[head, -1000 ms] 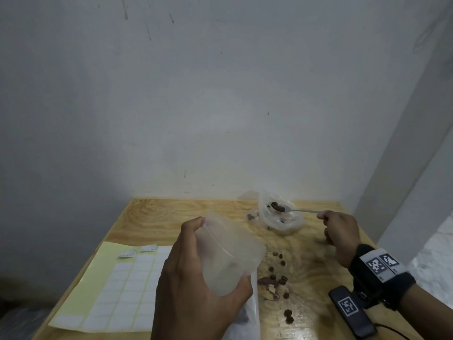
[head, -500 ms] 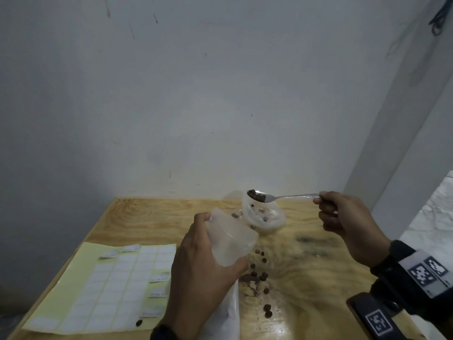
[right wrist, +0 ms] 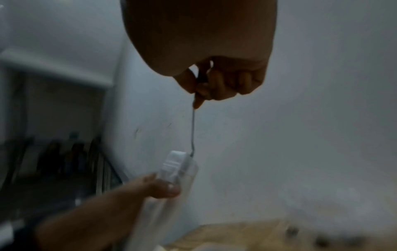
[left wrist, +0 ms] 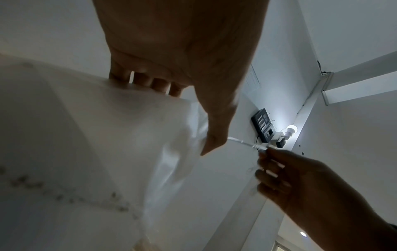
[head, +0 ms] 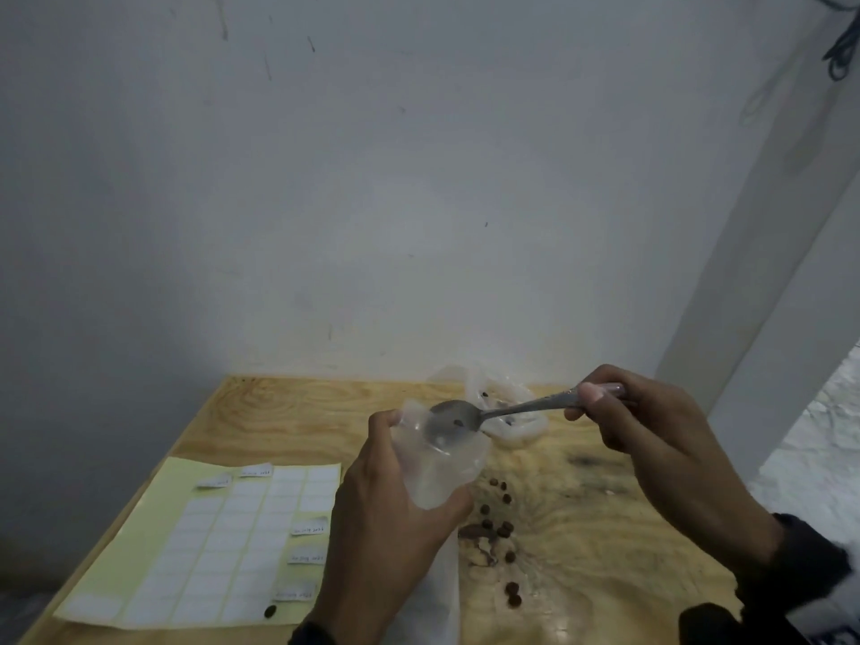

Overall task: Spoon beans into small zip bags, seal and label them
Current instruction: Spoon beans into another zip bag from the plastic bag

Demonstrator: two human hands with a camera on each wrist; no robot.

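Bare white wall [head: 419,179] fills the upper frame, and below it your wooden counter [head: 581,528] runs across the lower half. At lower left lies the yellow label sheet [head: 153,551], a few labels already written on. Your left hand [head: 391,528], at lower centre, has its fingers curled round the open zip bag [head: 433,467], mouth tipped toward the spoon. Your right hand [head: 651,439], at centre right, pinches the handle of the spoon [head: 465,418].

Half a second ago the spoon hung over the bean container [head: 512,412] with a full heap; now its bowl sits at the bag's mouth and shows only one bean left. So the load has likely gone in, though the bag's contents are too hazy to confirm.

Loose beans [head: 498,528] lie scattered on the counter just right of the bag, and one [head: 270,611] on the label sheet. Sealing and labelling this bag remain.
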